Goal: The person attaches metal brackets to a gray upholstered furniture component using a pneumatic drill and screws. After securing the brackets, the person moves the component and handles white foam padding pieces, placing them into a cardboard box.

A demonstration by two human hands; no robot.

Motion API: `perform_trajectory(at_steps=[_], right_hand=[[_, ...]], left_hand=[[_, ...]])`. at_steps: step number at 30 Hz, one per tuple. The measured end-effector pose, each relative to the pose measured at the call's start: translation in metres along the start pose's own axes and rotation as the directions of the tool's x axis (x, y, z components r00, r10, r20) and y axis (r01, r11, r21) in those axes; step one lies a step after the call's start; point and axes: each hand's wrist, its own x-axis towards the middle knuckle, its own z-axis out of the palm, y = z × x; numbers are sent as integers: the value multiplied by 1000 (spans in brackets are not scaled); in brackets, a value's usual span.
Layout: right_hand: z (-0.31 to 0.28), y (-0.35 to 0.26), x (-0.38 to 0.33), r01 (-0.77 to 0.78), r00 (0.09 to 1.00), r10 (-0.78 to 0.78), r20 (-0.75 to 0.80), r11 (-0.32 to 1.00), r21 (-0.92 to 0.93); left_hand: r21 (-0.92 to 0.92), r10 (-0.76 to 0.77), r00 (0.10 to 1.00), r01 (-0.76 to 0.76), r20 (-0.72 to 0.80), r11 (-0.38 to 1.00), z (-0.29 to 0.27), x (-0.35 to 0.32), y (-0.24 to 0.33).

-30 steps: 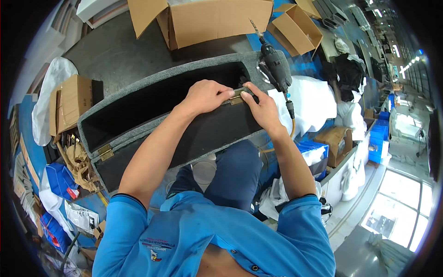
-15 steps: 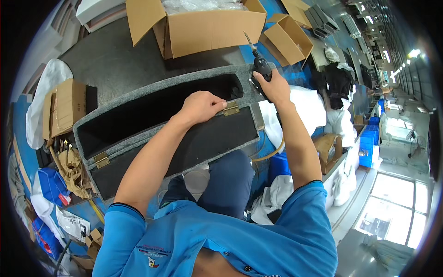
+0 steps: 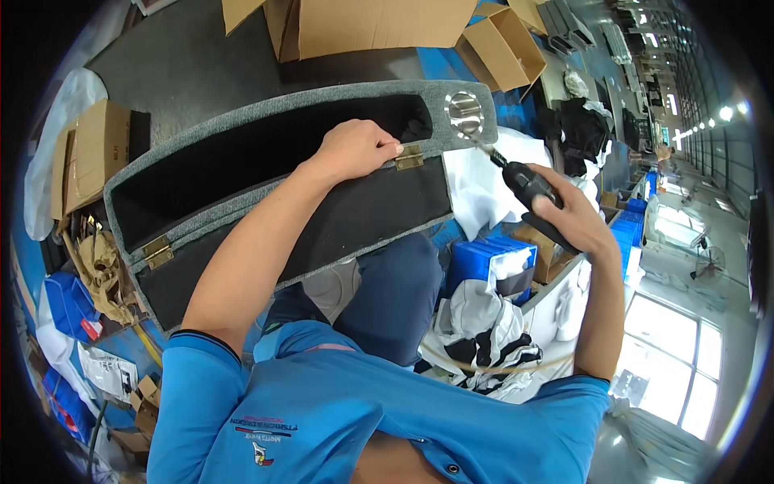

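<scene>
Long grey fabric-covered box (image 3: 363, 90) lies lengthwise before the person, by a dark worktop (image 3: 193, 85); its black-lined hollow gapes, deep interior too dark to read. Black panel (image 3: 363, 202) hangs along the near side, joined by a right brass hinge (image 3: 409, 156) and a left brass hinge (image 3: 158, 252). Round metal fitting (image 3: 465, 113) set in the box's right end. Left hand (image 3: 355, 149): fingers curled, thumb end at the right hinge; pinching or merely pressing, cannot tell. Right hand (image 3: 576, 211): wrapped round a black power driver (image 3: 528, 184), bit pointing up-left, near the fitting; contact unclear. Beyond the box, large carton (image 3: 379, 32), contents out of sight; to its right, smaller carton (image 3: 488, 60), flaps open, contents indistinct. Closer in on the right, blue bin (image 3: 470, 264) with white material at its mouth. Far left, brown carton (image 3: 97, 157) beside crumpled brown paper (image 3: 101, 266).
</scene>
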Motion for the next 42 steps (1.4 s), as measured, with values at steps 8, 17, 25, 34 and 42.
perform_trajectory(at_steps=[8,17,25,34,42], right_hand=[[-14,-104,-5,19,980,102,171,806,-592],[-4,-129,18,21,978,138,155,677,-735],[1,-128,27,29,975,141,169,678,-735],[4,-132,34,33,972,158,173,637,-770],[6,-155,52,131,968,136,213,448,-884]], left_hand=[[-11,37,999,-37,-13,999,1,3,-3],[-39,40,999,-41,-38,998,6,4,-5],[-31,40,998,-41,-38,999,9,6,-8],[-18,1,1000,-1,8,1000,4,5,-3],[-2,-8,999,8,33,1000,3,7,0]])
